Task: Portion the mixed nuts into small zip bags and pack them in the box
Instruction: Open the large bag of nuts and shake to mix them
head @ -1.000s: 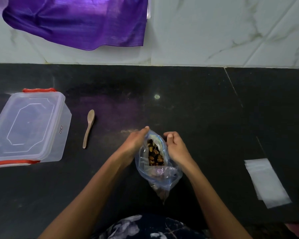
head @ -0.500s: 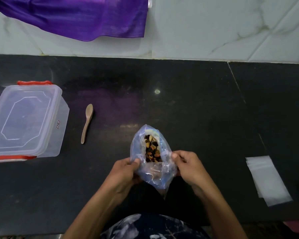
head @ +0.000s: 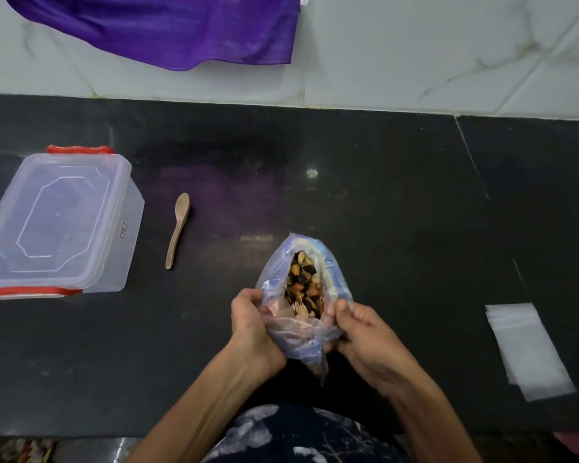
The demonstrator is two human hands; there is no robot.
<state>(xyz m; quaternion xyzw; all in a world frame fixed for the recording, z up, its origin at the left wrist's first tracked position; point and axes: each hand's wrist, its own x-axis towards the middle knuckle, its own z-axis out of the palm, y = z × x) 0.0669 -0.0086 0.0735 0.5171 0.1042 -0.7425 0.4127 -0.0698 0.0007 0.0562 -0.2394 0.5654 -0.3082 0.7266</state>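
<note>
The left hand (head: 251, 324) and right hand (head: 361, 332) both grip the big nut bag (head: 306, 292), open on the counter (head: 398, 212). The small zip bags (head: 528, 349) lie flat and unfilled, the box (head: 57, 222) has its lid on. Nothing is packed yet.

There was one big bag (head: 306, 332) full of nuts (head: 304, 287). Left of the bag lay one wooden spoon (head: 178, 228) and one clear box (head: 56, 222). Right of it lay one small pile of little bags (head: 528, 350). Two hands (head: 253, 324) (head: 365, 335) showed.
</note>
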